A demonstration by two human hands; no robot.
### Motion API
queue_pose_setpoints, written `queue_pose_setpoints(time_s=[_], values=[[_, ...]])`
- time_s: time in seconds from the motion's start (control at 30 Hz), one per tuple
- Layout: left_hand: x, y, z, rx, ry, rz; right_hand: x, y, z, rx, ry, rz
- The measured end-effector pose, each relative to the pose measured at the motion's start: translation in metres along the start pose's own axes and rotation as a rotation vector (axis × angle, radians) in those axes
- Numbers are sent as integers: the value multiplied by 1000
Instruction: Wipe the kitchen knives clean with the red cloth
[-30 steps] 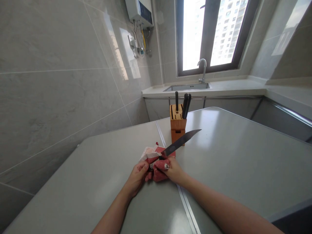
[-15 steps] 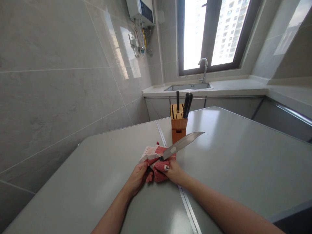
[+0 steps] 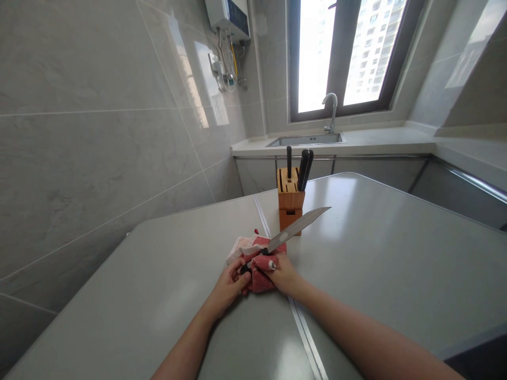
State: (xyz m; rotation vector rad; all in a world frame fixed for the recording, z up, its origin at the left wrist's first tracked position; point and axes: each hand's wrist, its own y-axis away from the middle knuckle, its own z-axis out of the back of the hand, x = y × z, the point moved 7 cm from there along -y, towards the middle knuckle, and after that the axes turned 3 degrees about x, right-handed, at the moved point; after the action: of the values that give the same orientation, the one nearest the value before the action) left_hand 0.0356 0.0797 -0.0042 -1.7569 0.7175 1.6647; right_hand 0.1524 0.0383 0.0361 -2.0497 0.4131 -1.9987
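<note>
A kitchen knife [image 3: 298,227] with a black handle points up and to the right, its blade bare. My left hand [image 3: 232,279] is closed on the end of the handle, the thumb on the near side. Around the middle of the handle lies a red and white cloth [image 3: 261,279], partly bunched up. My right hand [image 3: 284,274] grips the cloth from the right; its fingers are mostly hidden behind the folds. Just beyond the blade stands a wooden knife block [image 3: 291,200] with several black-handled pieces [image 3: 304,170] in its slots.
The grey table [image 3: 376,264] has a metal seam [image 3: 304,332] running through it. Behind it a counter [image 3: 384,140] carries a sink [image 3: 309,140] and a faucet [image 3: 333,111] under a window. A tiled wall [image 3: 99,158] rises on the left, with a water heater [image 3: 233,21].
The knife has tilted a little, its tip slightly higher and further left. My left thumb has shifted over the handle end, whose black end now shows more. The right hand has barely moved.
</note>
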Motion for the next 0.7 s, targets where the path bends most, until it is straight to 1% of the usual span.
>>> queue_pose_setpoints(time_s=[0.1,0.23,0.3,0.4,0.47,0.57,0.7], values=[[-1,0,1,-3,-76,-7,3,0,1,0,20,7],[-3,2,3,7,-138,-41,4,-1,5,-39,55,11],[-2,2,2,7,-140,-10,0,-1,4,-25,53,-5],[3,2,1,0,-102,77,-10,-1,0,1,-15,-34],[6,1,0,1,-82,109,-15,0,0,-17,-70,-47],[8,1,0,23,-81,115,-17,0,-1,-35,-102,-55],[8,1,-2,35,-89,114,-14,0,-2,-20,-111,-64]])
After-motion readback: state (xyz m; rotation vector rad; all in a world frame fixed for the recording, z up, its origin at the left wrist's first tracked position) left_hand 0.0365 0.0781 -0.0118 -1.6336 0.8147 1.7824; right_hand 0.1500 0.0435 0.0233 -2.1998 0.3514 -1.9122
